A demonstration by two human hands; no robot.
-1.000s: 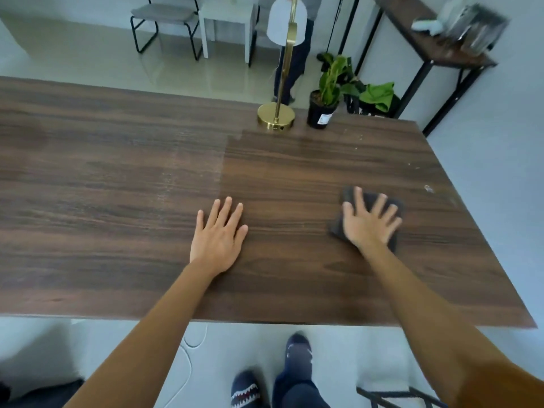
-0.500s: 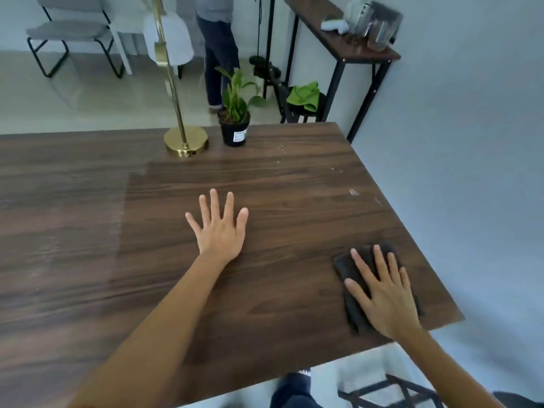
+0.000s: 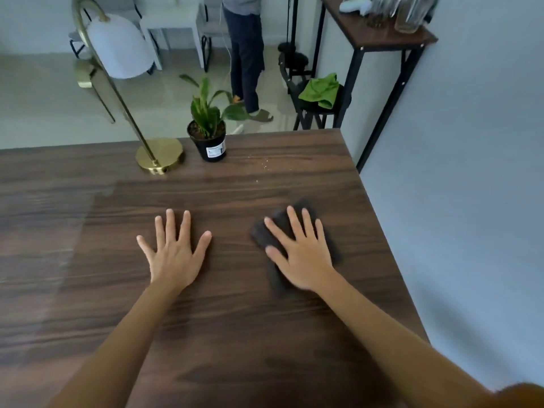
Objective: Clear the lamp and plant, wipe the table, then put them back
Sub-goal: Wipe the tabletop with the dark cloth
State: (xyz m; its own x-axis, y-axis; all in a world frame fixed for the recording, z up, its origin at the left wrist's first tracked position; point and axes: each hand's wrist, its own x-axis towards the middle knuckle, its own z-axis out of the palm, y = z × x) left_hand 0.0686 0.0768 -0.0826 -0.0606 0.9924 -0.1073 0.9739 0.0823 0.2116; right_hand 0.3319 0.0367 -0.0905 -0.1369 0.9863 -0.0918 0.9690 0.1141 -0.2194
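A dark wooden table (image 3: 223, 334) fills the view. At its far edge stands a brass lamp (image 3: 159, 156) with a round base, a slanted stem and a white shade. Just right of the lamp's base sits a small green plant (image 3: 209, 134) in a black pot. My left hand (image 3: 174, 254) lies flat on the wood with fingers spread and nothing under it. To its right, my right hand (image 3: 300, 254) presses flat on a dark grey cloth (image 3: 266, 235), which shows around and beyond the fingers. Pale crumbs (image 3: 265, 164) dot the wood right of the pot.
The table's right edge runs close to a blue-grey wall (image 3: 459, 201). Beyond the far edge a person (image 3: 245, 51) stands on the tiled floor. A black stool with a green cloth (image 3: 321, 91) and a narrow console table (image 3: 379, 33) holding jars stand at the back right.
My right hand has slid the cloth from the table's near right corner forward and inward, toward the middle. The left hand has stayed flat on the wood. The view has shifted closer to the lamp and plant.
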